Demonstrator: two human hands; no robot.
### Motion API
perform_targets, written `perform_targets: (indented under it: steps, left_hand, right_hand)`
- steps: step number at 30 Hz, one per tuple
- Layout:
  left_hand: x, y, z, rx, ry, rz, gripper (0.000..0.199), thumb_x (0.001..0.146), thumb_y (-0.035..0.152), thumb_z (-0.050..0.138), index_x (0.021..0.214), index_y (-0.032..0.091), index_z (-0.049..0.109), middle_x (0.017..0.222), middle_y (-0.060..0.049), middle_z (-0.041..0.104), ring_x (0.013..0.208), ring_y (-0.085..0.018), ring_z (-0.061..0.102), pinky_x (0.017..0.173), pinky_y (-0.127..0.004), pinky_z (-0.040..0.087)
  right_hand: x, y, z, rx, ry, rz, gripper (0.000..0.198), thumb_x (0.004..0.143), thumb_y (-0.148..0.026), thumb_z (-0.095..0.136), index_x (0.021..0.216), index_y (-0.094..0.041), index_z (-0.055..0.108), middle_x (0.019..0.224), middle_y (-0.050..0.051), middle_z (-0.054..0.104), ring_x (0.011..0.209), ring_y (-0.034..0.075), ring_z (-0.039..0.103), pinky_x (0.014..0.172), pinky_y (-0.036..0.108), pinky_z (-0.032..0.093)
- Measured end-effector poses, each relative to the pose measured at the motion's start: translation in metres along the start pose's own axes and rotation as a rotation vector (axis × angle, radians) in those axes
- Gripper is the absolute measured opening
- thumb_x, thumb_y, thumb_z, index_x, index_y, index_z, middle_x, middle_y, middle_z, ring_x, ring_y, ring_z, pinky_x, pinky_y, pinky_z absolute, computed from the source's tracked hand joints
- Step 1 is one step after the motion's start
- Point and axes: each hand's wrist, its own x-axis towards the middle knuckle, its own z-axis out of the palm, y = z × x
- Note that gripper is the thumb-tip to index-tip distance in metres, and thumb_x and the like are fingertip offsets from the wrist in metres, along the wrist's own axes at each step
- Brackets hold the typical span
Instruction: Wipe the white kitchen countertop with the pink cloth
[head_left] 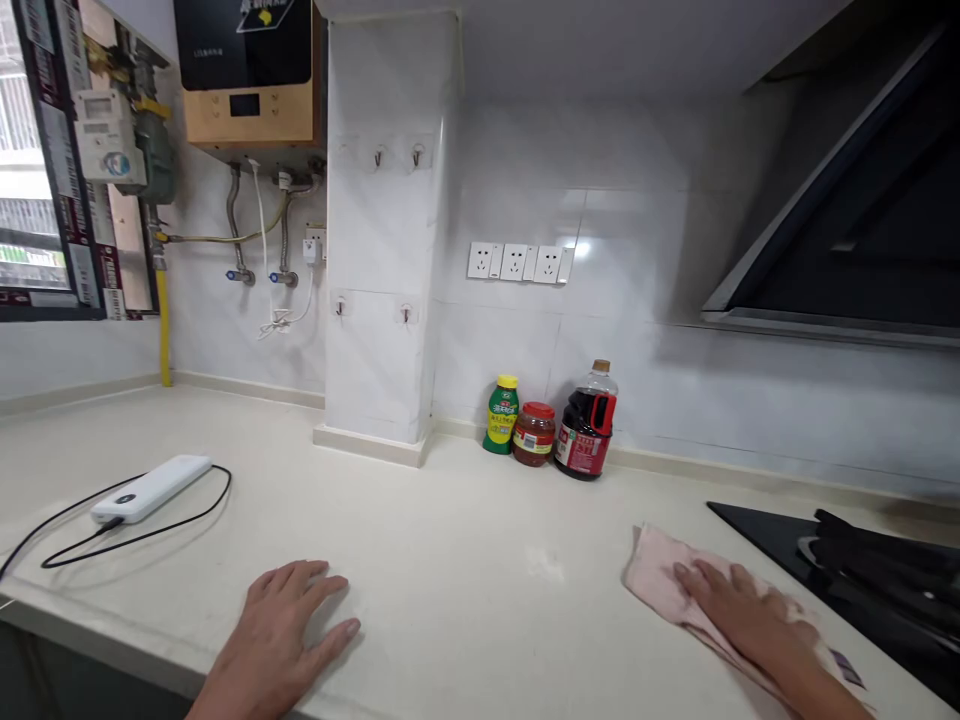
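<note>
My left hand [281, 635] rests palm down near the front edge of the pale countertop [465, 600]. Its fingers are apart, and nothing is held in it. At the right, my right hand [750, 610] presses down on a pale pink cloth [660, 575], its fingers bent against the fabric. The cloth lies spread on the counter, left of the black stove top [772, 545]. Part of it is hidden under the palm and wrist. A small dark printed label [847, 667] shows near its lower right corner.
Against the back wall stand a green bottle with a yellow cap [502, 415], a red-lidded jar [534, 435] and a large bottle of dark sauce [587, 425]. A white power bank [152, 488] with a black cable lies at the left. A range hood [862, 220] overhangs the right side.
</note>
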Motion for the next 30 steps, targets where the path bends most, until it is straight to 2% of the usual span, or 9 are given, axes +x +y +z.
perform_targets:
  steps: [5,8,10,14,17,20,23,26,30]
  left_hand:
    - [0.002,0.003,-0.003,-0.027,0.010,-0.017,0.038,0.091,0.059,0.059,0.117,0.034,0.070,0.128,-0.009,0.067,0.122,-0.033,0.058,0.098,-0.051,0.047]
    - [0.003,0.005,-0.007,-0.043,0.008,-0.041,0.037,0.092,0.058,0.057,0.117,0.034,0.070,0.129,-0.009,0.066,0.122,-0.033,0.058,0.098,-0.052,0.049]
    - [0.003,0.007,-0.010,-0.050,0.015,-0.050,0.037,0.093,0.057,0.056,0.116,0.033,0.070,0.127,-0.009,0.067,0.122,-0.032,0.059,0.097,-0.050,0.050]
    - [0.003,0.007,-0.012,-0.054,0.050,-0.097,0.039,0.095,0.056,0.054,0.121,0.031,0.068,0.129,-0.008,0.066,0.123,-0.031,0.058,0.098,-0.049,0.051]
    - [0.001,0.004,-0.009,-0.060,0.078,-0.124,0.043,0.095,0.056,0.052,0.128,0.030,0.065,0.133,-0.009,0.063,0.127,-0.032,0.055,0.102,-0.052,0.048]
    - [-0.001,0.001,-0.007,-0.072,0.095,-0.131,0.045,0.096,0.054,0.051,0.132,0.030,0.062,0.135,-0.010,0.062,0.128,-0.031,0.054,0.104,-0.053,0.046]
    - [-0.001,0.002,-0.009,-0.073,0.075,-0.140,0.044,0.097,0.054,0.050,0.131,0.030,0.063,0.134,-0.009,0.062,0.129,-0.031,0.053,0.105,-0.053,0.045]
    - [-0.001,0.006,-0.013,-0.077,0.023,-0.149,0.042,0.098,0.054,0.047,0.127,0.030,0.066,0.131,-0.008,0.064,0.128,-0.031,0.054,0.105,-0.053,0.043]
    - [0.000,0.009,-0.015,-0.075,-0.003,-0.138,0.038,0.098,0.054,0.048,0.121,0.031,0.069,0.124,-0.006,0.068,0.123,-0.030,0.058,0.103,-0.050,0.044]
  right_hand:
    - [0.065,-0.107,0.025,0.069,-0.274,0.052,0.075,0.079,-0.080,0.026,0.127,-0.037,0.065,0.151,0.014,0.046,0.138,0.052,0.037,0.098,0.080,0.022]
    - [0.091,-0.191,0.039,0.121,-0.407,0.024,0.083,0.084,-0.081,0.024,0.145,-0.032,0.049,0.160,0.018,0.031,0.144,0.052,0.025,0.103,0.080,0.017]
    - [0.098,-0.253,0.041,0.169,-0.485,-0.050,0.085,0.085,-0.083,0.027,0.150,-0.031,0.042,0.164,0.018,0.021,0.147,0.051,0.015,0.108,0.077,0.012]
    - [0.077,-0.361,0.027,0.304,-0.589,-0.318,0.076,0.086,-0.080,0.038,0.150,-0.039,0.040,0.167,0.010,0.010,0.151,0.042,0.000,0.117,0.065,0.004]
    - [0.036,-0.400,0.002,0.403,-0.604,-0.540,0.067,0.087,-0.077,0.043,0.147,-0.046,0.041,0.168,0.004,0.007,0.153,0.035,-0.005,0.121,0.057,-0.001]
    - [-0.003,-0.395,-0.020,0.453,-0.616,-0.697,0.061,0.088,-0.074,0.046,0.145,-0.053,0.039,0.168,-0.006,0.006,0.154,0.027,-0.004,0.123,0.052,0.001]
    - [-0.015,-0.354,-0.029,0.429,-0.614,-0.712,0.057,0.088,-0.070,0.049,0.143,-0.055,0.041,0.166,-0.013,0.014,0.154,0.022,0.007,0.124,0.048,0.007]
    - [0.000,-0.283,-0.021,0.339,-0.551,-0.536,0.058,0.092,-0.065,0.038,0.144,-0.041,0.048,0.164,-0.005,0.025,0.153,0.022,0.017,0.124,0.047,0.012]
    - [0.017,-0.160,-0.013,0.178,-0.422,-0.169,0.071,0.087,-0.062,0.028,0.141,-0.025,0.056,0.158,0.009,0.038,0.148,0.031,0.030,0.119,0.055,0.024]
